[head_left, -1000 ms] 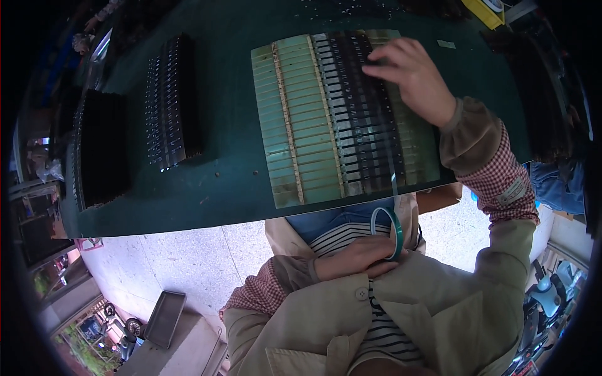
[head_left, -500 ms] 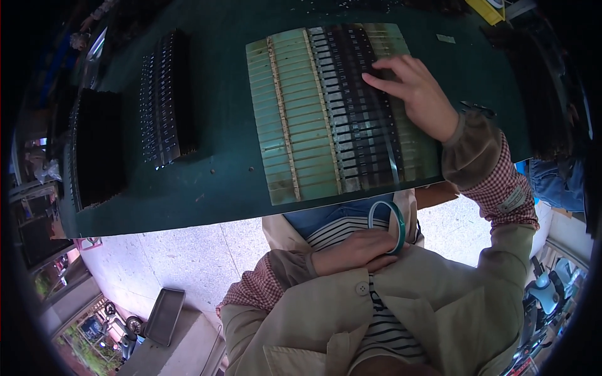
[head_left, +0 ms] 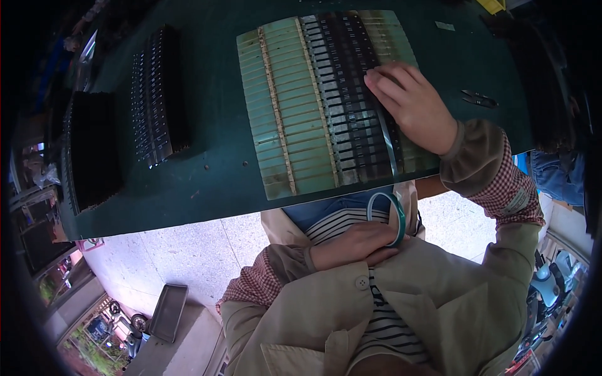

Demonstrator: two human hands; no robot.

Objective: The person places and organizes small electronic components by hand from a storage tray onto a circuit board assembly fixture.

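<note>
A pale green ribbed board [head_left: 291, 106] lies on the table, with a row of black slotted strips [head_left: 348, 94] set side by side across its right half. My right hand [head_left: 414, 103] rests over the right part of these strips, fingers stretched and close together, fingertips pressing on them. A narrow clear band of tape [head_left: 387, 141] runs from beneath this hand down toward the table's front edge. At my lap, my left hand [head_left: 357, 243] is closed around a roll of tape [head_left: 401, 225] with a teal outer face. Its fingertips are partly hidden.
Stacks of black strips stand on the left of the dark green table [head_left: 213, 194]: one nearer [head_left: 152, 100], another farther left [head_left: 94, 150]. Small snippers [head_left: 480, 99] and a pale scrap [head_left: 445, 26] lie at right. More dark pieces [head_left: 539, 81] line the far right.
My right hand has moved slightly down and its fingers have drawn together on the strips. The snippers now show fully beside my sleeve. My left hand has barely moved.
</note>
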